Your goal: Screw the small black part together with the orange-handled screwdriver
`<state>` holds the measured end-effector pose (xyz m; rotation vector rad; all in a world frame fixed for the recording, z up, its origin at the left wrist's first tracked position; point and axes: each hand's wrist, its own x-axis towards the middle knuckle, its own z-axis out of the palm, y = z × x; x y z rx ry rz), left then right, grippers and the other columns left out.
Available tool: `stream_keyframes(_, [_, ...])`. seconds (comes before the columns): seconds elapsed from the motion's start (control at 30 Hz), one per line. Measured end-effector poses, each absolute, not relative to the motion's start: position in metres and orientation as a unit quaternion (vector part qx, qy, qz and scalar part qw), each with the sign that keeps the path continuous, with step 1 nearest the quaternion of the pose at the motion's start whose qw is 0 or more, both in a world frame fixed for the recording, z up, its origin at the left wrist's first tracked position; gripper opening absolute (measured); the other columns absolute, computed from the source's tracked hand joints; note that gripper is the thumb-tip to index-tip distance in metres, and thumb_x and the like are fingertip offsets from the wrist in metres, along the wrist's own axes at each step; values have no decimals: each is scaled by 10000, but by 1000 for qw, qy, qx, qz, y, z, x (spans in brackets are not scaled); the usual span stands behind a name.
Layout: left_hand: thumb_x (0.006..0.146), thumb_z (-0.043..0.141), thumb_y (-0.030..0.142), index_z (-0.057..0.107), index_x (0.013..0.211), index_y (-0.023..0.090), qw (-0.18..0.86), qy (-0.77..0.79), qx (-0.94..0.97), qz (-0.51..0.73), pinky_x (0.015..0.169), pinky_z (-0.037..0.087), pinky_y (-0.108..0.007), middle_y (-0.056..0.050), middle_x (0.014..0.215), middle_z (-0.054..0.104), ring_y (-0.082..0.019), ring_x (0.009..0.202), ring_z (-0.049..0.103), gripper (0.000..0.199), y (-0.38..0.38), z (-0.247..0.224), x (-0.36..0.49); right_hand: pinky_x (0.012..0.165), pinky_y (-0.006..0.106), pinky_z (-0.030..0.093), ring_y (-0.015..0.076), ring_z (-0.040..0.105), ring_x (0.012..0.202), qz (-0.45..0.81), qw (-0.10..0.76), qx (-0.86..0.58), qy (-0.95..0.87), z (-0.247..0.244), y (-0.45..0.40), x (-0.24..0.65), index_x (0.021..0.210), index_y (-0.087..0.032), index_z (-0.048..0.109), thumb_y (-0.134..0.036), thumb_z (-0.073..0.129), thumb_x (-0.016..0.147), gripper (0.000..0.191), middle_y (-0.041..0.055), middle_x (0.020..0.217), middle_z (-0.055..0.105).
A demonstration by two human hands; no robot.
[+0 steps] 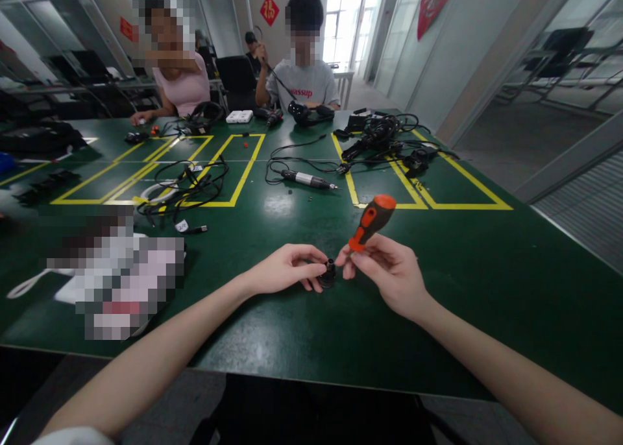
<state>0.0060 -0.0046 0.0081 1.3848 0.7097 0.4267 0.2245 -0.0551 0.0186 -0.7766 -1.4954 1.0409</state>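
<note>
My left hand point(296, 268) is closed around the side of a small black round part point(329, 276) on the green table, thumb and fingers gripping it. A short dark stem rises from the part's top. Just to the right, my right hand point(387, 270) grips a screwdriver point(374, 221) with an orange and dark grey handle. The handle leans up and to the right, its orange end on top. Its shaft is mostly hidden by my fingers, so I cannot tell whether the tip touches the black part.
A silver and black pen-shaped electric tool point(306, 179) lies ahead. Coiled black cables point(195, 185) are at the left, and a cable heap point(379, 140) is at the back right. A blurred pouch point(136, 283) lies near my left arm. Two people sit across the table point(487, 289).
</note>
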Motion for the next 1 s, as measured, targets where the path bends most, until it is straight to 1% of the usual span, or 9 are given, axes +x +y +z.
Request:
stream_keyframes(0.1, [860,803,464,681,1074,131,691,317,621,190,656,551,-261,-69,930,751,-159,725,741,414,-4,7,6,621,322,619,162,688,623,414,550,-342,-640,17,-55,225,883,-202,730,-411,781,906,217,58,805,761])
stream_keyframes(0.27, [848,812,483,683,1080,137,692,315,620,194,646,553,-259,-61,914,753,-158,706,743,436,-4,6,6,581,323,580,171,653,638,345,565,-365,-655,21,-53,225,767,-211,742,-353,810,867,186,56,800,745])
stream_keyframes(0.37, [849,815,473,688,1066,135,690,317,620,195,638,550,-252,-67,931,758,-161,715,751,421,-4,6,6,558,325,584,164,653,584,353,560,-379,-647,24,-54,225,833,-211,742,-336,819,858,149,38,761,752])
stream_keyframes(0.43, [852,813,466,691,1059,133,689,317,621,195,642,551,-253,-71,933,761,-164,723,755,411,-4,6,6,548,317,589,156,663,560,361,563,-377,-641,24,-55,225,946,-213,724,-302,800,873,138,27,771,763])
stream_keyframes(0.53, [859,806,460,692,1064,131,688,320,621,194,649,553,-255,-71,930,762,-163,724,754,404,-4,7,6,575,317,595,156,692,585,340,571,-357,-657,22,-57,224,1143,-227,638,-196,729,896,264,14,814,781])
stream_keyframes(0.67, [861,799,454,689,1064,133,687,319,624,193,648,550,-251,-66,923,755,-156,719,747,396,-4,7,6,662,369,618,188,732,677,253,585,-346,-688,19,-57,222,1235,-250,537,-111,672,894,392,0,819,773])
stream_keyframes(0.8, [867,792,453,682,1058,131,685,314,627,194,641,547,-252,-66,918,749,-156,716,742,390,-4,7,7,670,413,655,224,767,696,190,577,-352,-712,23,-58,222,1430,-272,437,-109,721,871,648,2,846,764])
stream_keyframes(0.9, [875,785,447,683,1062,127,684,313,629,196,643,549,-251,-68,923,750,-153,715,741,384,-4,6,7,721,438,676,237,778,714,192,542,-387,-720,30,-61,224,1564,-272,356,-111,720,869,801,13,865,767])
stream_keyframes(1.0, [879,780,443,687,1077,124,683,312,630,197,643,548,-246,-70,923,753,-151,715,744,388,-3,5,8,711,410,675,222,763,689,210,515,-430,-712,35,-63,226,1653,-260,230,-151,738,876,935,21,855,779])
